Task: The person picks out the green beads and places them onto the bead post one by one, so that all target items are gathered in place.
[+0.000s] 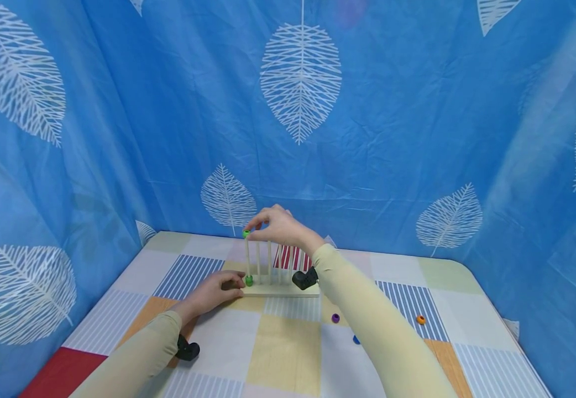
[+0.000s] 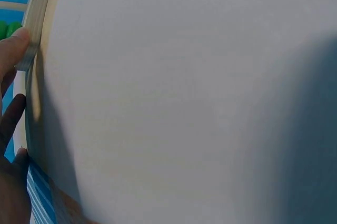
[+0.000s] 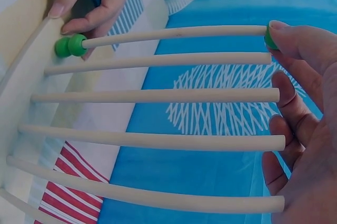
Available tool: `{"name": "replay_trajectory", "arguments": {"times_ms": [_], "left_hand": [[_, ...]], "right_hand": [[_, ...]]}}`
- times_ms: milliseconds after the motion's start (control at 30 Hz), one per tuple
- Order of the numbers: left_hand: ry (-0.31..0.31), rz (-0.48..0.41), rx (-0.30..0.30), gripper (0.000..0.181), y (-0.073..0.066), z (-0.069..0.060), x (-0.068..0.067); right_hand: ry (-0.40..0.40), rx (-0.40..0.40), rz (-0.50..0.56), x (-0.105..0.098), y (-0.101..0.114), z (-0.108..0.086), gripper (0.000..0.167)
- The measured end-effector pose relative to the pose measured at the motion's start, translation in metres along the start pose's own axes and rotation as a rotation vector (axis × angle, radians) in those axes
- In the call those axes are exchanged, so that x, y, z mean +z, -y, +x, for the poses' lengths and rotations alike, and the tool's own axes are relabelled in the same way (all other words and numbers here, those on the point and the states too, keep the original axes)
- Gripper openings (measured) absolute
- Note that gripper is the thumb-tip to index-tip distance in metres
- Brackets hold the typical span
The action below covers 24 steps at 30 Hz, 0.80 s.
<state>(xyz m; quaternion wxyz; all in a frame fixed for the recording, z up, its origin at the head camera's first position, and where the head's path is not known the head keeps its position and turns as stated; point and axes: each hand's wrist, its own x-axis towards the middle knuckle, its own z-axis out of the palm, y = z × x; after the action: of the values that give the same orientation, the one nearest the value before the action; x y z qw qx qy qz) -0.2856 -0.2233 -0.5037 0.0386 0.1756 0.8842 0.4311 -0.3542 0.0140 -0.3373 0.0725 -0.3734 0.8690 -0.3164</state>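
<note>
A pale wooden base (image 1: 280, 291) with several upright rods stands on the table. Green beads (image 1: 249, 281) (image 3: 69, 46) sit at the foot of the leftmost rod (image 3: 174, 34). My right hand (image 1: 279, 225) (image 3: 310, 98) pinches another green bead (image 1: 246, 234) (image 3: 269, 38) between thumb and finger at that rod's top end. The other right fingers are bent near the neighbouring rod tips. With thumb and fingers spread, my left hand (image 1: 218, 290) (image 2: 11, 113) (image 3: 102, 3) holds the left end of the base.
Right of the base, a purple bead (image 1: 335, 318) and a blue bead (image 1: 356, 340) lie on the table near my right forearm. An orange bead (image 1: 420, 320) lies farther right. Behind the table hangs a blue curtain (image 1: 377, 138) with white leaf prints.
</note>
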Motion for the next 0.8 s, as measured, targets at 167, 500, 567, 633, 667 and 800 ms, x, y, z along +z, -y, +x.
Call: {"name": "replay_trajectory", "arguments": {"times_ms": [167,500,567,633,667,800], "left_hand": [[0.001,0.007,-0.003,0.005,0.0,0.0,0.0],[0.01,-0.003,0.0,0.006,-0.002,0.0,0.0],[0.005,0.003,0.001,0.006,-0.002,0.0,0.0],[0.001,0.007,-0.001,0.006,-0.002,0.0,0.0],[-0.001,0.007,-0.004,0.006,-0.001,0.0,0.0],[-0.008,0.012,-0.01,0.006,0.0,0.0,0.0]], "right_hand": [[0.001,0.016,-0.021,0.001,0.001,0.0,0.018],[0.0,0.021,-0.006,0.0,0.003,0.0,0.017],[-0.003,0.018,-0.008,-0.001,0.003,-0.001,0.017],[-0.01,0.014,-0.009,-0.002,0.003,-0.002,0.017],[-0.014,0.01,-0.006,-0.004,0.004,-0.003,0.017],[-0.029,0.005,0.032,-0.011,0.004,-0.01,0.016]]}}
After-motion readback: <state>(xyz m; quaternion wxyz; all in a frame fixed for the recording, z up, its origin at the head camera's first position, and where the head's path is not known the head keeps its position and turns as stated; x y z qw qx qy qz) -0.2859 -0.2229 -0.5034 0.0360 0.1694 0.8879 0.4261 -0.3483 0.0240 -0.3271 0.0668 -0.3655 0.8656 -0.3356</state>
